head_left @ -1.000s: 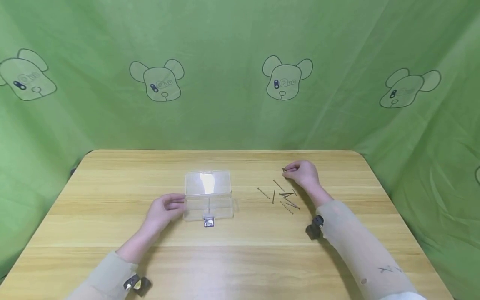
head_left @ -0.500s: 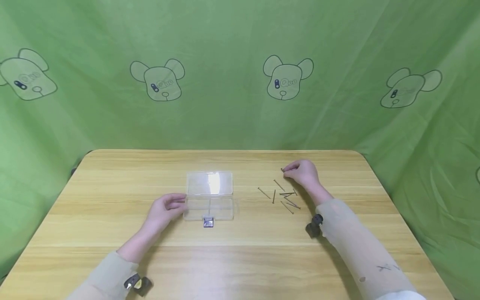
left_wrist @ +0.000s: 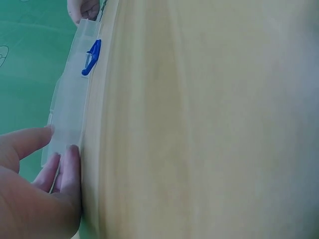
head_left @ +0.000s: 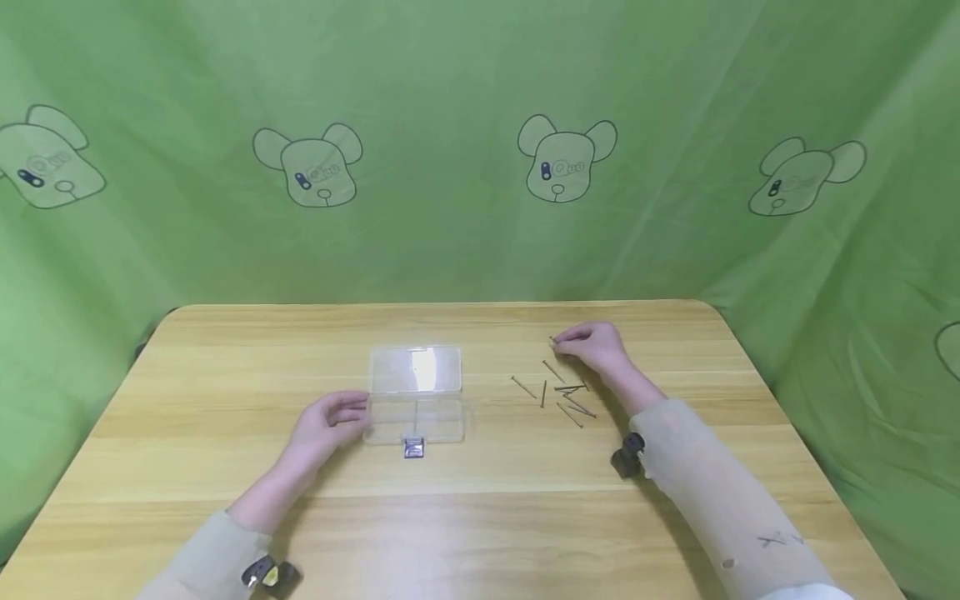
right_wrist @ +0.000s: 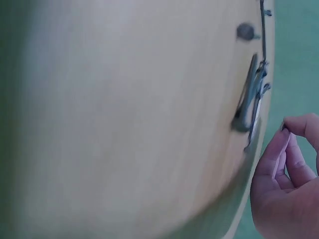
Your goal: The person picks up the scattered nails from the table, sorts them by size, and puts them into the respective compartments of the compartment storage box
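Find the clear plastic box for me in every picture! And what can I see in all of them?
Head: the clear plastic box is just left of the middle, in the lower half, lid open, with the left hand at its left side.
Left wrist: the clear plastic box is seen side-on, along the left, with its blue latch near the top.
Right wrist: it isn't there.
Shared landmark: the wooden table, in all three.
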`<move>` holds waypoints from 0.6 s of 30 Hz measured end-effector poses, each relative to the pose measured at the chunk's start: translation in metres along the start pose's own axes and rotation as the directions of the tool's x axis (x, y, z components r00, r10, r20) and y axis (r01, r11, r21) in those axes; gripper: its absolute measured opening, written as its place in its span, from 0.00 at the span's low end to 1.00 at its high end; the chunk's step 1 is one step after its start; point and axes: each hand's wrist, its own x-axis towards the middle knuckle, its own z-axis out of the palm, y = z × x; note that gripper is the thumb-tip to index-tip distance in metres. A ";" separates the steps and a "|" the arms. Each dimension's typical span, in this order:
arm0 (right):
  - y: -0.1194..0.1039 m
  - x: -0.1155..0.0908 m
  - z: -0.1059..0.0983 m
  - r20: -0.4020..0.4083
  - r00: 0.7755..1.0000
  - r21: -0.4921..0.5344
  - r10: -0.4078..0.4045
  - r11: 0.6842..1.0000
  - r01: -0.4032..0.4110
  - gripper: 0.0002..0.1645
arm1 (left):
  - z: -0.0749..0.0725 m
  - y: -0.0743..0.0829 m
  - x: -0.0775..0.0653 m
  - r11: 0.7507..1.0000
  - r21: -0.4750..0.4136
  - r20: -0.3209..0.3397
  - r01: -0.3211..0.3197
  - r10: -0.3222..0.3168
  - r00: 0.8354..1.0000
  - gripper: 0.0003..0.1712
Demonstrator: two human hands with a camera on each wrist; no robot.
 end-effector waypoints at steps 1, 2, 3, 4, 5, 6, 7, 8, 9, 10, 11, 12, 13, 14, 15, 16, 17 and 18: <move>-0.003 -0.001 0.002 0.008 1.000 -0.004 -0.003 1.000 0.003 0.21 | 0.000 -0.001 0.000 1.000 -0.002 0.001 -0.004 0.004 1.000 0.32; -0.006 -0.002 0.004 0.017 1.000 -0.005 -0.005 1.000 0.005 0.21 | 0.000 -0.001 0.000 1.000 -0.005 -0.001 -0.004 0.004 1.000 0.31; -0.009 -0.003 0.006 0.028 1.000 -0.003 -0.006 1.000 0.006 0.20 | 0.000 -0.002 0.000 1.000 -0.006 -0.001 -0.008 0.008 1.000 0.32; -0.013 -0.004 0.008 0.040 0.999 -0.004 -0.009 1.000 0.010 0.20 | 0.000 -0.002 -0.001 1.000 -0.007 -0.003 -0.008 0.008 1.000 0.31; -0.017 -0.005 0.010 0.054 0.998 0.003 -0.013 1.000 0.013 0.19 | 0.000 -0.003 -0.001 1.000 -0.008 -0.005 -0.009 0.009 1.000 0.31; -0.020 -0.006 0.012 0.069 0.998 0.014 -0.016 1.000 0.015 0.19 | 0.000 -0.003 -0.001 1.000 -0.007 -0.005 -0.012 0.011 1.000 0.31; -0.023 -0.006 0.015 0.081 0.997 0.020 -0.019 1.000 0.017 0.18 | 0.000 -0.004 -0.001 1.000 -0.008 -0.006 -0.014 0.014 1.000 0.31; -0.027 -0.007 0.017 0.094 0.995 0.026 -0.025 0.999 0.022 0.18 | 0.000 -0.004 -0.001 1.000 -0.009 -0.007 -0.014 0.014 1.000 0.31; -0.030 -0.009 0.019 0.106 0.994 0.032 -0.030 0.999 0.027 0.17 | -0.001 -0.005 -0.001 1.000 -0.008 -0.007 -0.016 0.016 1.000 0.31; -0.034 -0.010 0.021 0.116 0.992 0.035 -0.039 0.999 0.035 0.17 | -0.001 -0.005 -0.001 1.000 -0.008 -0.009 -0.018 0.018 1.000 0.31; -0.037 -0.011 0.023 0.128 0.991 0.044 -0.049 0.998 0.044 0.16 | -0.001 -0.005 -0.001 1.000 -0.007 -0.010 -0.018 0.018 1.000 0.31; -0.040 -0.012 0.025 0.137 0.989 0.044 -0.059 0.998 0.054 0.16 | -0.001 -0.005 -0.001 1.000 -0.006 -0.011 -0.019 0.019 1.000 0.31; -0.043 -0.013 0.027 0.146 0.987 0.038 -0.071 0.997 0.067 0.16 | 0.000 -0.005 -0.001 1.000 -0.008 -0.013 -0.017 0.017 1.000 0.31; -0.046 -0.014 0.029 0.158 0.984 0.043 -0.084 0.996 0.078 0.16 | 0.000 -0.005 -0.002 1.000 -0.008 -0.016 -0.015 0.014 1.000 0.30; -0.048 -0.016 0.031 0.167 0.981 0.044 -0.095 0.995 0.088 0.15 | 0.000 -0.004 -0.002 1.000 -0.009 -0.016 -0.012 0.012 1.000 0.30; -0.051 -0.017 0.033 0.177 0.979 0.046 -0.104 0.994 0.098 0.15 | 0.000 -0.004 -0.003 1.000 -0.011 -0.017 -0.010 0.009 1.000 0.30; -0.054 -0.018 0.035 0.187 0.976 0.045 -0.116 0.993 0.109 0.15 | 0.001 -0.003 -0.003 1.000 -0.012 -0.017 -0.008 0.008 1.000 0.30; -0.057 -0.020 0.037 0.196 0.972 0.045 -0.126 0.992 0.120 0.15 | 0.001 -0.003 -0.003 1.000 -0.013 -0.015 -0.010 0.010 1.000 0.30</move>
